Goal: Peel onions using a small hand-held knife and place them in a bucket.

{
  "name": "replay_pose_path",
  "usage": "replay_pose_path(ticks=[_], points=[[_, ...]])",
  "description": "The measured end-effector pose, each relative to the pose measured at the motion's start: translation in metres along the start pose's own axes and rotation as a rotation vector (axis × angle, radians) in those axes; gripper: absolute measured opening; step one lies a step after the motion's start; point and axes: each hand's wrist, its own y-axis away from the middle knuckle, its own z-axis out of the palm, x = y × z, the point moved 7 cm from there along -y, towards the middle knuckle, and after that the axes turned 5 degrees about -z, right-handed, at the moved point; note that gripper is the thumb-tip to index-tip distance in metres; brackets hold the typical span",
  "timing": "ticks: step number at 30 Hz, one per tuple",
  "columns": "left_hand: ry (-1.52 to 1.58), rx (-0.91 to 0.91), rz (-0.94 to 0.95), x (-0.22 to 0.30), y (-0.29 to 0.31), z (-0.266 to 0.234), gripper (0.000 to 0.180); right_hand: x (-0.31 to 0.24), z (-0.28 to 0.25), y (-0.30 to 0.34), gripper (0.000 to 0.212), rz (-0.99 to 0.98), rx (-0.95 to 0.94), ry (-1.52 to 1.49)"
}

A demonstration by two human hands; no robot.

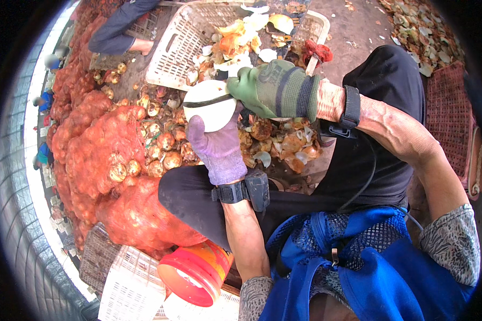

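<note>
One peeled white onion (211,104) sits pinched between my left hand (219,147) and right hand (270,88); I judge many unpeeled onions (160,144) remain.

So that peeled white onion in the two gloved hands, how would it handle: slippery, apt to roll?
The peeled onion looks smooth and glossy, so probably slippery; the purple-gloved left hand cups it from below. Its round shape suggests it would roll if set down. It seems firm, keeping its shape under the green-gloved right hand.
</note>
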Motion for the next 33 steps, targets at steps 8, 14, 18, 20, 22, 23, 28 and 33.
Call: replay_pose_path(ticks=[8, 14, 18, 20, 22, 23, 28, 33], points=[[0.205, -0.082, -0.057, 0.001, 0.003, 0.003, 0.069, -0.002, 0.002, -0.007, 0.022, -0.081, 0.09, 0.146], [0.307, -0.037, -0.032, 0.01, 0.009, 0.005, 0.069, -0.005, 0.006, -0.018, 0.016, -0.162, 0.279, 0.269], [0.22, -0.179, -0.101, 0.014, 0.008, 0.022, 0.071, 0.063, 0.012, -0.032, 0.018, -0.014, 0.255, 0.303], [0.168, -0.151, -0.049, 0.023, 0.015, 0.022, 0.073, 0.098, 0.01, -0.037, 0.015, 0.174, 0.067, 0.276], [0.224, -0.057, -0.018, 0.031, 0.019, 0.014, 0.072, 0.106, -0.001, -0.034, 0.017, 0.25, 0.254, 0.089], [0.264, -0.084, -0.062, 0.031, 0.018, 0.003, 0.072, 0.115, -0.002, -0.035, 0.018, 0.317, 0.265, 0.066], [0.347, -0.046, -0.12, 0.02, 0.016, -0.007, 0.07, 0.139, 0.005, -0.035, 0.024, 0.412, 0.217, 0.012], [0.41, 0.004, -0.074, 0.021, 0.018, -0.019, 0.071, 0.051, 0.008, -0.046, 0.02, 0.154, 0.126, -0.218]])
